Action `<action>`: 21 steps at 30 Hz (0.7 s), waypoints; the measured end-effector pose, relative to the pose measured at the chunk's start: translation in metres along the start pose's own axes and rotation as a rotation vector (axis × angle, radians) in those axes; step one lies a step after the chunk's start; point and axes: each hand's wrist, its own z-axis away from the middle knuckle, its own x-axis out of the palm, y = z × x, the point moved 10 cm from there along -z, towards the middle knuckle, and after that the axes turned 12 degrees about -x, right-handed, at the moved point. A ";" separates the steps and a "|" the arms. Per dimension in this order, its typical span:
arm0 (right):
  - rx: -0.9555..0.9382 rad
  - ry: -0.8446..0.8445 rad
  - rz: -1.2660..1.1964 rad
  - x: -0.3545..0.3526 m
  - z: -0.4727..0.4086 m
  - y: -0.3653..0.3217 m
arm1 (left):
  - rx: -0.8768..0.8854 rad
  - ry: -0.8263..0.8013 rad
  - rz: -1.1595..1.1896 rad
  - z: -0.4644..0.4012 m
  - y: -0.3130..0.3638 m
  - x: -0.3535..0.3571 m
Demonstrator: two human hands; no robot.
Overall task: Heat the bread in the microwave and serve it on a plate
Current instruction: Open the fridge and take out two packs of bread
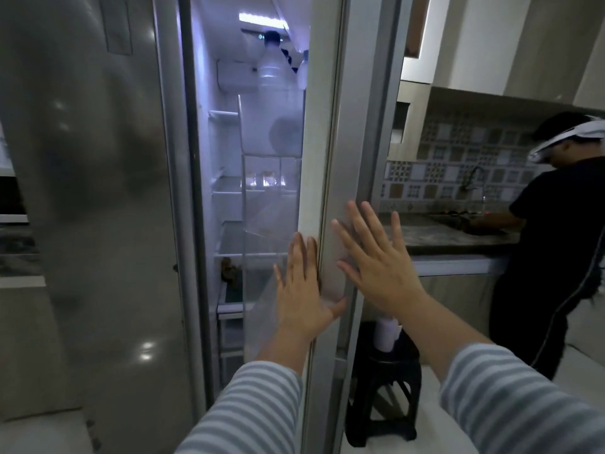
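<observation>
Both hands flat on the tall silver fridge door (340, 126), which stands part open — left hand (302, 290) on its near edge, right hand (376, 267) on the outer face, fingers straight, each grip holding nothing. Bread's nowhere I can spot — the lit white fridge shelves (229, 191) are too blurry.

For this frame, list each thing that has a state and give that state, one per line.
Fridge right door: ajar, a lit gap showing the inside.
Fridge left door: closed.
Fridge light: on.
Left hand: fingers straight, flat on the door's inner edge.
Right hand: fingers spread, palm flat on the door's outer face.
Bottle on the top door shelf: upright, capped.
Stool beside the fridge: upright, a pale container on top.
</observation>
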 end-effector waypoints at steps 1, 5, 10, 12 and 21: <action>0.008 -0.007 0.006 -0.002 0.008 0.006 | 0.001 0.013 0.004 0.004 0.009 0.002; 0.032 -0.074 0.046 -0.003 0.033 0.029 | -0.043 0.010 -0.020 0.015 0.040 0.014; 0.085 -0.148 0.039 -0.007 0.048 0.039 | -0.117 -0.002 -0.092 0.021 0.061 0.016; 0.105 -0.153 0.014 -0.012 0.049 0.037 | -0.060 0.004 -0.099 0.023 0.062 0.013; 0.029 -0.147 -0.212 -0.018 -0.010 -0.049 | -0.149 -0.041 -0.288 0.022 -0.076 -0.053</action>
